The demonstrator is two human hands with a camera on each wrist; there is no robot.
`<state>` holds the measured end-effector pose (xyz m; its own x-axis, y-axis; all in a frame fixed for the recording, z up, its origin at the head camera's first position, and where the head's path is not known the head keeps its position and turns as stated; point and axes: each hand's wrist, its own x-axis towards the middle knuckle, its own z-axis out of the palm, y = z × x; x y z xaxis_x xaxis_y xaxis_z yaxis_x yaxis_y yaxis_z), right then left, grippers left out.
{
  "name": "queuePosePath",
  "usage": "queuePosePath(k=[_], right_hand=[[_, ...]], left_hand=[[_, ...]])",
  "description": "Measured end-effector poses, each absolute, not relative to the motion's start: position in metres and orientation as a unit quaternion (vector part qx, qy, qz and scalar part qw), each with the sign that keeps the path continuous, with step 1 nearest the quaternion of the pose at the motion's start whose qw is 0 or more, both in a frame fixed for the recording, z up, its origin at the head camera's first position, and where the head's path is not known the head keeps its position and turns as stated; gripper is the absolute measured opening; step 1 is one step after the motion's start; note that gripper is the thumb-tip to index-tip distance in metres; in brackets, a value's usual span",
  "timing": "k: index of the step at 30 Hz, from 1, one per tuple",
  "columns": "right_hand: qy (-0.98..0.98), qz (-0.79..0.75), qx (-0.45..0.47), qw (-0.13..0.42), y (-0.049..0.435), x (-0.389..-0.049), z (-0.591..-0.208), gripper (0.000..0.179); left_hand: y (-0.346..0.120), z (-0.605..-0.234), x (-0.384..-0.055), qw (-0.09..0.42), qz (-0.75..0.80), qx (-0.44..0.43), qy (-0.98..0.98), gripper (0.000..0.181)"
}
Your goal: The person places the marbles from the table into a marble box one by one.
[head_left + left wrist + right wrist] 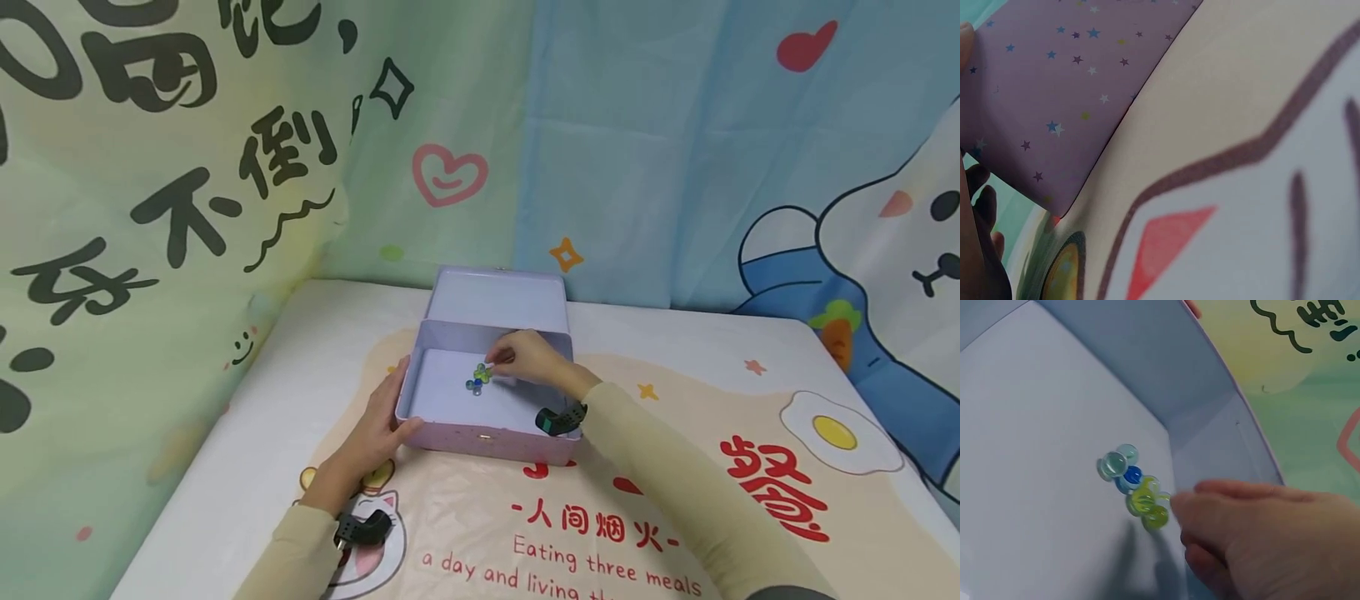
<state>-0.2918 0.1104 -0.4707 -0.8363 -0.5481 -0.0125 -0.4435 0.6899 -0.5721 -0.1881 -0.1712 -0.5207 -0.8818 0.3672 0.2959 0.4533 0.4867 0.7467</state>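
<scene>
Glass marbles (1142,501) lie in one small group on the floor of the box (517,444), approx. in the middle, a bit toward 9 o'clock. In head view, the blue marble (1133,474) has yellow-green ones at its 1 o'clock and paler ones at its 9 and 6.

My R hand (527,357) reaches in w/ fingertips at 2 o'clock of the group. Fingers are bent, tips drawn together next to what looks like a pale marble (1164,499); whether I pinch it or only touch it, I cannot tell. IMO best is thumb tip + index tip only, w/ little force, b/c round glass rolls easily and one careless push may scatter the whole group. Knuckles should stay high, so that I see the contact.

My L hand (375,425) grips the box at its 8 o'clock corner, thumb on front wall, fingers along left wall. Good, I think: it should press evenly, w/o tilting.

Black wrist device (552,422) hangs at the 4 o'clock corner; it must not bump the wall. Lid (498,300) leans back at 12 o'clock. Under all is the tabletop (690,358) w/ printed cover.
</scene>
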Motion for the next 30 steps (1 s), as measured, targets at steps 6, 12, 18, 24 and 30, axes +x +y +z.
queuePosePath(k=[6,12,18,24,30], right_hand=[[0.897,-0.342,-0.263,0.102,0.119,-0.286,-0.458,0.023],[0.878,-0.389,-0.264,0.083,0.126,-0.276,-0.435,0.029],[0.869,-0.415,-0.263,0.059,0.140,-0.263,-0.422,0.033],[0.873,-0.429,-0.230,0.033,0.157,-0.242,-0.413,0.036],[0.866,-0.454,-0.209,-0.004,0.186,-0.223,-0.409,0.037]], left_hand=[[-0.168,-0.524,-0.188,0.051,-0.451,-0.241,-0.858,0.087],[-0.169,-0.522,-0.189,0.055,-0.450,-0.243,-0.857,0.088],[-0.170,-0.525,-0.191,0.062,-0.458,-0.253,-0.850,0.088],[-0.170,-0.524,-0.189,0.059,-0.468,-0.249,-0.846,0.088],[-0.168,-0.523,-0.189,0.055,-0.463,-0.246,-0.850,0.088]])
